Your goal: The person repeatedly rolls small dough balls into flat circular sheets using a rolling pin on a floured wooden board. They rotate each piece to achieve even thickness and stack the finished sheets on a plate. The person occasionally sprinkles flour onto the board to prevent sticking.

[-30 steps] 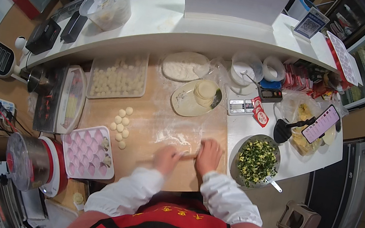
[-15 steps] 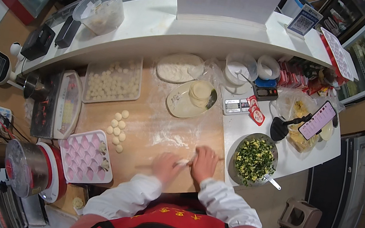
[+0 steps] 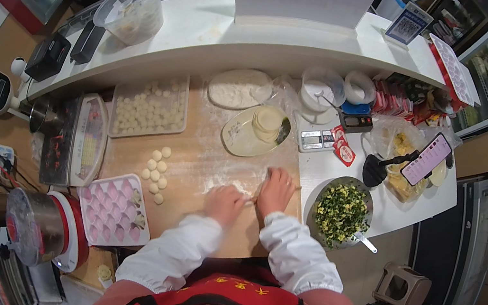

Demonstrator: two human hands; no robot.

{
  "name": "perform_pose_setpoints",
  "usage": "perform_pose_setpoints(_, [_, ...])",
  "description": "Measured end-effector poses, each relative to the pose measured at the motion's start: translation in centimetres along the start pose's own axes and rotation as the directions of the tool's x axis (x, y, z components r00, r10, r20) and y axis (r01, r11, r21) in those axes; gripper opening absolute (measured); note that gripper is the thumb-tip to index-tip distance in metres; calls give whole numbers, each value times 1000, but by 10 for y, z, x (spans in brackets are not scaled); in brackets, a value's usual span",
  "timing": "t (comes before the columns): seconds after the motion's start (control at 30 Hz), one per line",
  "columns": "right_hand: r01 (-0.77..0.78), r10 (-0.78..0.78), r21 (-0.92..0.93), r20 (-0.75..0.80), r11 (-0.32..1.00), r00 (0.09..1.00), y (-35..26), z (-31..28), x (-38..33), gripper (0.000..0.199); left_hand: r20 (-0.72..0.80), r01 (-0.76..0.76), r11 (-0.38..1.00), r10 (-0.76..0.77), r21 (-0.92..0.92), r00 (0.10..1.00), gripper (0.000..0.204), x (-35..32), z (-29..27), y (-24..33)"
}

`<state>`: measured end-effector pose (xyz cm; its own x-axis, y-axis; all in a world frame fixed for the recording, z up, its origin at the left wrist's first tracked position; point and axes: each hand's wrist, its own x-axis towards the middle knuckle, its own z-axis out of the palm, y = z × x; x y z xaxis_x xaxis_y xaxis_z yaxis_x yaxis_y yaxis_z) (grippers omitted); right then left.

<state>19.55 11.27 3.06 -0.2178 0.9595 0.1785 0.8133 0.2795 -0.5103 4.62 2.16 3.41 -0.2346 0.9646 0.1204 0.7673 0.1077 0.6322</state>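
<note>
On the floured wooden board (image 3: 192,189), my right hand (image 3: 276,191) lies over a thin rolling pin (image 3: 298,188), mostly hidden under the palm. Its end shows to the right of my fingers. My left hand (image 3: 226,204), slightly blurred, pinches a small pale piece of dough (image 3: 247,198) beside it. The dough is largely covered by my fingers. Left of my hands several round dough balls (image 3: 156,165) sit in a cluster. Beyond my hands, an oval plate (image 3: 239,140) carries a stack of rolled wrappers (image 3: 267,124).
A bowl of chopped green and yellow filling (image 3: 341,214) with a spoon stands at right. At left are a tray of pink molded cups (image 3: 115,208) and a bin of dough balls (image 3: 151,107). Flour fills an oval dish (image 3: 239,88). A phone (image 3: 427,160) stands on a holder.
Both hands have moved away from me across the board, the right one further. The rolling pin and dough have moved with them. The dough balls and dishes stay in place.
</note>
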Motion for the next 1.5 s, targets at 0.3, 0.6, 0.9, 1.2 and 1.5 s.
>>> perform_pose_setpoints(0.3, [-13, 15, -16, 135, 1000, 991, 0, -7, -10, 33, -53, -14, 998, 11, -59, 999, 24, -8, 4, -7])
perform_pose_setpoints(0.6, [62, -59, -40, 68, 997, 996, 12, 4, -19, 30, 45, 41, 999, -40, -11, 998, 25, -15, -3, -8])
perform_pose_setpoints(0.9, [-7, 6, 7, 32, 1000, 999, -4, -3, -7, 30, 25, 69, 994, -67, -81, 997, 19, -16, -9, -7])
perform_pose_setpoints(1.2, [24, -24, 51, -13, 998, 1000, -11, 4, 4, 30, -94, -41, 999, 42, 15, 995, 15, -11, -5, -11])
perform_pose_setpoints(1.5, [111, -112, 45, 41, 993, 993, -15, 6, -11, 30, -64, -29, 998, 33, 53, 997, 9, -17, -5, -14])
